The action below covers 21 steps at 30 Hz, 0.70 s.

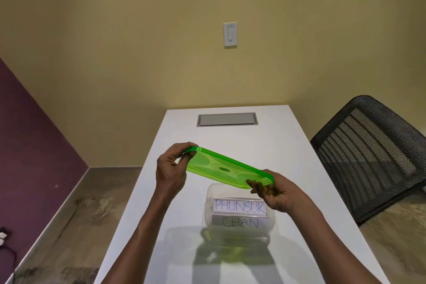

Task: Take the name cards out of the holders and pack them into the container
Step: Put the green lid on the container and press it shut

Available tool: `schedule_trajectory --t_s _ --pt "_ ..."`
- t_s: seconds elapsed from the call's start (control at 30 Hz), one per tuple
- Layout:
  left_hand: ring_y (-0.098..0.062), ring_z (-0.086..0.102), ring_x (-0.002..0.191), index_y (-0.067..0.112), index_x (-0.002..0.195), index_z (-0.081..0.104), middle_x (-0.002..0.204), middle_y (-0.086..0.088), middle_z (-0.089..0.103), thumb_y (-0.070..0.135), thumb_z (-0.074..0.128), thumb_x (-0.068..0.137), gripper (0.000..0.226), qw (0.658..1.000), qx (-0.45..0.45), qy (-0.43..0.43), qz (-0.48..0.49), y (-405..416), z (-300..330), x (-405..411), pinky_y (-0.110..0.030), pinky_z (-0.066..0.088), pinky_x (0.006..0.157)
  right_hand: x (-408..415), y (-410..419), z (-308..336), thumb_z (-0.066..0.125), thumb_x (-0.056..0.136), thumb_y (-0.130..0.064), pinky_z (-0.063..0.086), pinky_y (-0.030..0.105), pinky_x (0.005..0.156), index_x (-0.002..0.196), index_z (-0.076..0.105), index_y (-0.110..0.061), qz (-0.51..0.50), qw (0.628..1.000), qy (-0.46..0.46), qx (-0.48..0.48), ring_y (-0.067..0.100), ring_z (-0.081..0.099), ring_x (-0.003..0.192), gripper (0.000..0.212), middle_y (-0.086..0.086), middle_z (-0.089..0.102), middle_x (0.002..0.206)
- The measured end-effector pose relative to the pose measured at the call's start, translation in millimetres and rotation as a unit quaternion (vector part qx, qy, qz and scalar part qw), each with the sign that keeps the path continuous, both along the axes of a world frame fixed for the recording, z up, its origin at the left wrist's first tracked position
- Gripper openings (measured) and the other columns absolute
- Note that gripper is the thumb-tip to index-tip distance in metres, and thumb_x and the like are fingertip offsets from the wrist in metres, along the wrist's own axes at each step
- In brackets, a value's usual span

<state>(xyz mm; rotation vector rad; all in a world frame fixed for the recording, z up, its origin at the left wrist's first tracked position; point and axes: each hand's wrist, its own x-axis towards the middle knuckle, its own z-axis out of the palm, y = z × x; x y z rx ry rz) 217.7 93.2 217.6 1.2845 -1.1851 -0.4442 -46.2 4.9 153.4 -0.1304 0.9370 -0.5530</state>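
A: Both hands are up at centre frame. The left hand (pixel 171 168) pinches the high end of the green lid (pixel 227 169), and the right hand (pixel 275 193) grips the low end.

B: So it's the closing step, I'd say. Where are the cards?

A: Lower centre, inside the clear container (pixel 237 212) on the white table (pixel 299 157). One name card (pixel 239 205) reads PHUNSUK, and another (pixel 241 222) reads CHAN.

B: Next, level that tilted lid, bring it down over the rim and press it shut.
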Motion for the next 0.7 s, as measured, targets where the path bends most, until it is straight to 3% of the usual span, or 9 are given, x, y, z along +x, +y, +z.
schedule_trajectory --t_s 0.1,0.3,0.4,0.5,0.53,0.6,0.7 --pt "-0.011 0.067 0.096 0.019 0.095 0.075 0.098 0.001 0.073 -0.004 0.065 0.085 0.027 1.000 -0.007 -0.010 -0.009 1 1 2 -0.019 0.050 0.085 3 -3 0 0.055 0.093 -0.012 0.050 0.022 0.032 0.121 0.036 0.025 -0.033 0.999 -0.024 0.014 0.021 0.065 0.040 0.050 0.029 0.069 0.071" --pt "-0.001 0.062 0.108 0.024 0.123 0.063 0.116 0.012 0.068 0.006 0.072 0.083 0.045 0.997 0.059 0.014 0.036 4 -8 5 -0.015 0.048 0.091 0 5 -4 0.059 0.088 -0.002 0.050 0.019 0.032 0.099 0.052 0.020 -0.037 0.999 -0.004 -0.011 0.014 0.061 0.038 0.025 0.022 0.068 0.063" --pt "-0.008 0.064 0.103 0.016 0.132 0.055 0.117 0.002 0.066 0.010 0.065 0.089 0.044 0.973 0.154 0.144 0.093 5 -20 4 -0.022 0.050 0.085 -7 10 -6 0.063 0.085 0.000 0.049 0.020 0.031 0.090 0.058 0.010 -0.045 0.998 0.028 -0.025 0.016 0.060 0.037 0.012 0.019 0.064 0.056" --pt "-0.027 0.069 0.087 -0.002 0.113 0.059 0.102 -0.018 0.068 0.018 0.060 0.094 0.028 0.887 0.229 0.394 0.077 2 -21 -3 -0.037 0.056 0.082 -15 14 -8 0.064 0.084 0.005 0.051 0.023 0.033 0.082 0.058 0.003 -0.061 0.996 0.051 -0.049 0.020 0.061 0.038 0.007 0.015 0.064 0.054" --pt "-0.028 0.070 0.080 -0.005 0.103 0.060 0.094 -0.020 0.069 0.020 0.061 0.093 0.028 0.863 0.242 0.439 0.060 2 -20 -5 -0.039 0.059 0.078 -17 15 -8 0.063 0.085 0.006 0.053 0.025 0.036 0.083 0.059 0.004 -0.059 0.996 0.047 -0.057 0.022 0.064 0.041 0.005 0.016 0.066 0.057" --pt "-0.025 0.071 0.068 -0.008 0.093 0.064 0.082 -0.020 0.072 0.019 0.066 0.089 0.027 0.848 0.256 0.463 0.035 0 -23 -7 -0.036 0.062 0.066 -22 17 -11 0.059 0.088 0.006 0.056 0.028 0.039 0.085 0.062 0.008 -0.048 0.995 0.044 -0.076 0.024 0.069 0.048 0.004 0.020 0.071 0.065" --pt "-0.022 0.070 0.063 -0.010 0.097 0.067 0.086 -0.020 0.072 0.006 0.069 0.084 0.021 0.864 0.292 0.409 0.032 -2 -31 -11 -0.027 0.059 0.054 -27 17 -18 0.054 0.090 0.004 0.058 0.029 0.047 0.100 0.063 0.010 -0.029 0.991 0.044 -0.123 0.025 0.073 0.062 0.014 0.022 0.074 0.080"
